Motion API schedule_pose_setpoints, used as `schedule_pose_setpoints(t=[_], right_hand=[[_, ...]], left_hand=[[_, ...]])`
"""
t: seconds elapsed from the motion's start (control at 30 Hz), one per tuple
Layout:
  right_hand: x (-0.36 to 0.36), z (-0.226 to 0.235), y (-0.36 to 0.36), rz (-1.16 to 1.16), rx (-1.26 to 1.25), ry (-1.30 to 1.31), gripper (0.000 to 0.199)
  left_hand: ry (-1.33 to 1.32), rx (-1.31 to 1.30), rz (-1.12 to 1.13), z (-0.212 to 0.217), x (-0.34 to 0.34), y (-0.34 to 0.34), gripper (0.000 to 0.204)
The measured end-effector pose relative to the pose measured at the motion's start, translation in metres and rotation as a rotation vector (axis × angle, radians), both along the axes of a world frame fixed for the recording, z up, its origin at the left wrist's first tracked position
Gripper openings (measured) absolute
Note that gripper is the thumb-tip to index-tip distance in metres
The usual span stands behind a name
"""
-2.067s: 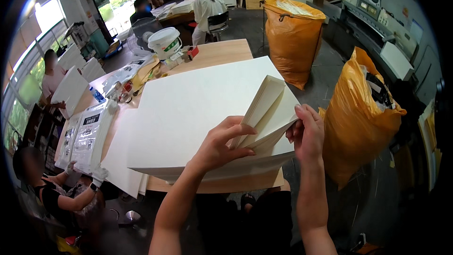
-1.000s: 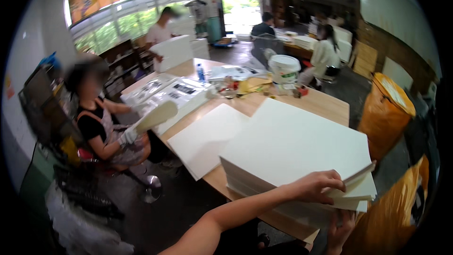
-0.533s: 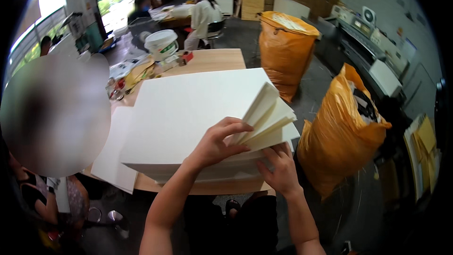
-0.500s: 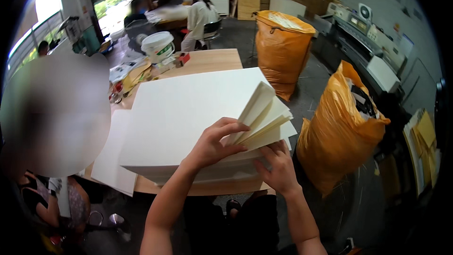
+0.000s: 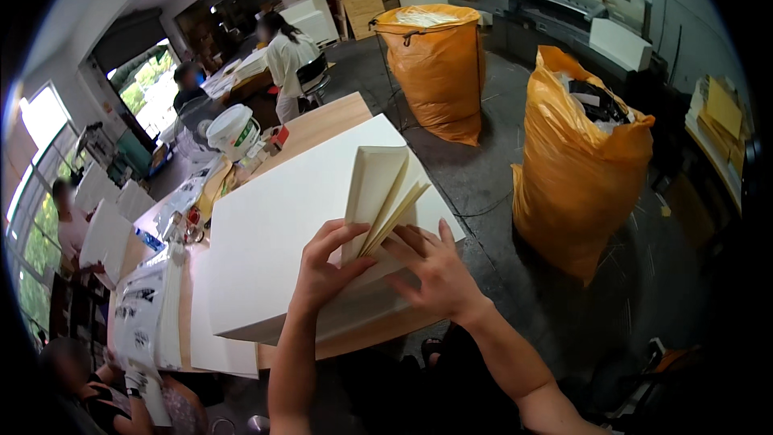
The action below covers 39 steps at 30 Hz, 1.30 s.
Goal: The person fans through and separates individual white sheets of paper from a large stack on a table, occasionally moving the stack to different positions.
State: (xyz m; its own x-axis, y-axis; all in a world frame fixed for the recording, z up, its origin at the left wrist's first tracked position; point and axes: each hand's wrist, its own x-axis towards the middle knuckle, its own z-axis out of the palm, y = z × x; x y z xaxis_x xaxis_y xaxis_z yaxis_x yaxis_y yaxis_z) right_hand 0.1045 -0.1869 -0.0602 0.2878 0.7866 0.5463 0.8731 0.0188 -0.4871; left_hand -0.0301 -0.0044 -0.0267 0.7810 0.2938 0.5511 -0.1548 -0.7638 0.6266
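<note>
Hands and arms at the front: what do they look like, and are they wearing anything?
The left hand and right hand are bare: no gloves, rings or watch show. The left forearm and right forearm show no sleeves, cables or clear markings.

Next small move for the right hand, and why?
Probably close the right hand lightly on the next layer of white sheets: its fingers look spread beside them, while the left hand pinches the folded-back part and gaps show between the layers, at the near-right part of the stack.
</note>
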Motion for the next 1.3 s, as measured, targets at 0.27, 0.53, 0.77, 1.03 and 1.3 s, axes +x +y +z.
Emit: schedule_pose_setpoints(t=[0.27,0.53,0.77,1.03,1.3], right_hand=[[0.000,-0.013,-0.008,-0.032,0.049,0.004,0.039],[-0.008,-0.013,-0.001,0.051,-0.135,0.308,0.039],[-0.007,-0.008,-0.005,-0.052,-0.037,-0.055,0.051],[-0.004,-0.012,-0.005,-0.099,-0.111,-0.277,0.047],[0.024,0.027,-0.040,-0.504,-0.123,0.206,0.038]], left_hand=[[0.092,0.464,-0.001,0.004,0.005,-0.023,0.062],[0.160,0.429,-0.002,-0.005,-0.002,-0.005,0.036],[0.070,0.450,0.024,-0.009,0.012,0.000,0.034],[0.023,0.460,0.015,-0.027,0.006,0.006,0.041],[0.138,0.408,0.067,-0.007,-0.004,-0.009,0.048]])
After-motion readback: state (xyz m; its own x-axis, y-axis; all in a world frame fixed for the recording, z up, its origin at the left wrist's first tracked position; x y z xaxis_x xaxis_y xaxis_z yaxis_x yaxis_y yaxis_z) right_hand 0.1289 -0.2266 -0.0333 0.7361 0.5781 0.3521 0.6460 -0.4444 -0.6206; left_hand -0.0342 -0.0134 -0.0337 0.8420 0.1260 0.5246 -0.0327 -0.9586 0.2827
